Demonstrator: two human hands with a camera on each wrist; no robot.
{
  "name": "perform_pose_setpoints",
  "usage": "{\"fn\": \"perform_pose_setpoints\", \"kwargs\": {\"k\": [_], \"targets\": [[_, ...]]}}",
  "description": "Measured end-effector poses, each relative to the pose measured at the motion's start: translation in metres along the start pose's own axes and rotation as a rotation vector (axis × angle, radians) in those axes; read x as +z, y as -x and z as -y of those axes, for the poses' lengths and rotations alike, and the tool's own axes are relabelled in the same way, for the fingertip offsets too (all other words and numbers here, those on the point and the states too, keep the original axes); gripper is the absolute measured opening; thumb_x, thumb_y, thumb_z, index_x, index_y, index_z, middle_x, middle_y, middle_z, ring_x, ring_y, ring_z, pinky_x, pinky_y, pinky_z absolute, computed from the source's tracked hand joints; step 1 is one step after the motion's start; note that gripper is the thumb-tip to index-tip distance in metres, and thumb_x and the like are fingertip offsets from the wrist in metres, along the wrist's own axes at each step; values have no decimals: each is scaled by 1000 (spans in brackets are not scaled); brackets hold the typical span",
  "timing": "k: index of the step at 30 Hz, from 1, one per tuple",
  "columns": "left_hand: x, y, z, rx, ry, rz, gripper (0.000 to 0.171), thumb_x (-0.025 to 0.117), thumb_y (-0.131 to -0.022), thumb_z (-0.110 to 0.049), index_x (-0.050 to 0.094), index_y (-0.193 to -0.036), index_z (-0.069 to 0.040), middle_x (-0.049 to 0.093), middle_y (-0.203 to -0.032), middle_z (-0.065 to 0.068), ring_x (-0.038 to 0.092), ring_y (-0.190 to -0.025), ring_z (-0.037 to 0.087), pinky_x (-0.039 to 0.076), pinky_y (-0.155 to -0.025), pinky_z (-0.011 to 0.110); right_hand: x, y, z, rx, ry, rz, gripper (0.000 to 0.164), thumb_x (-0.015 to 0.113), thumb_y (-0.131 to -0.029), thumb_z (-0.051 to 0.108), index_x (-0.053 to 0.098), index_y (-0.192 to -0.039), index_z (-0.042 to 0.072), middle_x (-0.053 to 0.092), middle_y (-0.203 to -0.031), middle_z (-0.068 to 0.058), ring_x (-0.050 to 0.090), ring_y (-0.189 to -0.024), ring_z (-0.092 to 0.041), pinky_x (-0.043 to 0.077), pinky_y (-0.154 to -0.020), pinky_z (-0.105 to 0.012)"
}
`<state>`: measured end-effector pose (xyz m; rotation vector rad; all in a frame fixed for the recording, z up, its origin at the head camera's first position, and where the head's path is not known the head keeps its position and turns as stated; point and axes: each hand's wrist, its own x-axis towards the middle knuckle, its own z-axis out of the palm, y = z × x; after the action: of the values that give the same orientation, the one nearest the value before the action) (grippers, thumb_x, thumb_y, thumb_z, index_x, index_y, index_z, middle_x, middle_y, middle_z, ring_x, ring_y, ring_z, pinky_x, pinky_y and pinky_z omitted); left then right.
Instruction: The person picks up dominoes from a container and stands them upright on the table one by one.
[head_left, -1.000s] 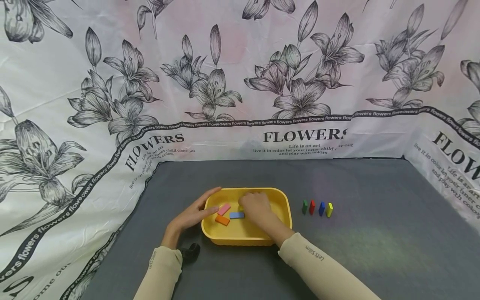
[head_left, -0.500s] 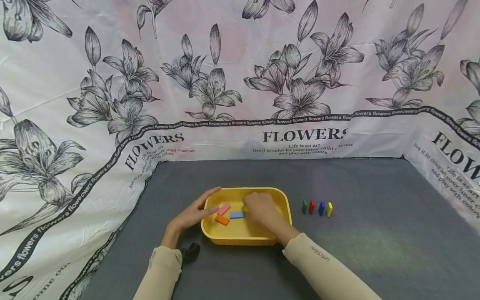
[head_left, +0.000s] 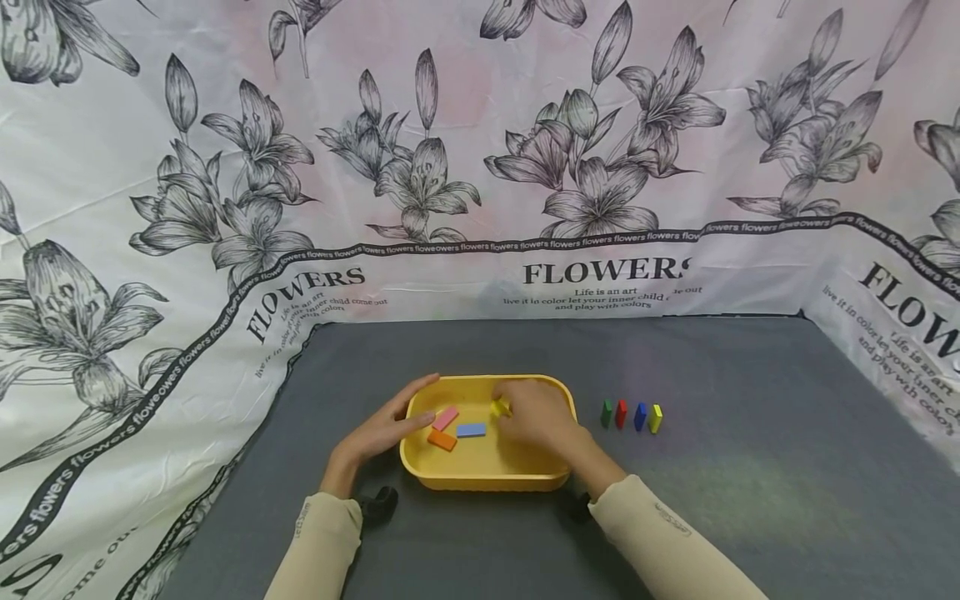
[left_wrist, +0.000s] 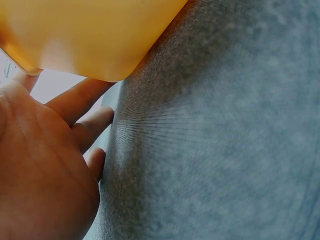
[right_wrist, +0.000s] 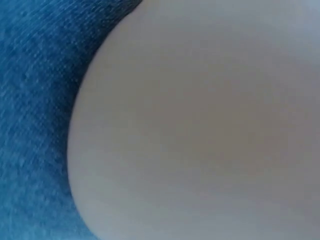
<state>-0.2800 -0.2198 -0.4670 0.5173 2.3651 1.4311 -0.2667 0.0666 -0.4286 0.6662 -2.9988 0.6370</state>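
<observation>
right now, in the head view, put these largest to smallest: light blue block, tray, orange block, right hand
1. Tray
2. Right hand
3. Light blue block and orange block: too alike to rank

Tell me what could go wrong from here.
Coming out of the tray, the right hand could knock over the nearby row of upright blocks. The yellow block at its fingers might slip. If the left hand lets go, the tray could slide when bumped.
</observation>
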Motion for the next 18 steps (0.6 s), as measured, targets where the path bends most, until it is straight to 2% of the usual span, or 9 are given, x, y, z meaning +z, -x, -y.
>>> {"fn": "perform_pose_setpoints", "kwargs": {"k": [3,6,12,18], "targets": [[0,-1,0,-2,-4,1,66,60,-101,-37,28,-159,-40,21,-170,-2,28,-154,33,27,-122,62,-7,4,-3,-7,-87,-30,31,71,-88,17,72,-118,15,74,-98,0,60,-77,-13,53,-70,-33],[0,-1,0,-6,-11,-4,67,61,-101,-37,28,-159,-41,21,-170,-1,29,-154,33,27,-122,62,-15,9,-6,-23,-210,-52,31,72,-87,16,72,-118,16,71,-89,1,59,-75,-11,50,-65,-29],[0,-1,0,7,-12,-6,67,62,-101,-39,28,-159,-40,21,-170,-1,28,-154,33,27,-122,62,-28,20,-16,-80,-470,-73,31,69,-92,15,69,-122,11,74,-94,-4,59,-71,-15,48,-62,-28],[0,0,0,25,-4,7,67,61,-101,-36,28,-160,-37,21,-170,-1,26,-155,32,26,-123,62,-39,31,-30,-66,-553,-140,29,69,-94,14,68,-123,13,74,-98,-9,53,-63,-17,45,-57,-27]]}}
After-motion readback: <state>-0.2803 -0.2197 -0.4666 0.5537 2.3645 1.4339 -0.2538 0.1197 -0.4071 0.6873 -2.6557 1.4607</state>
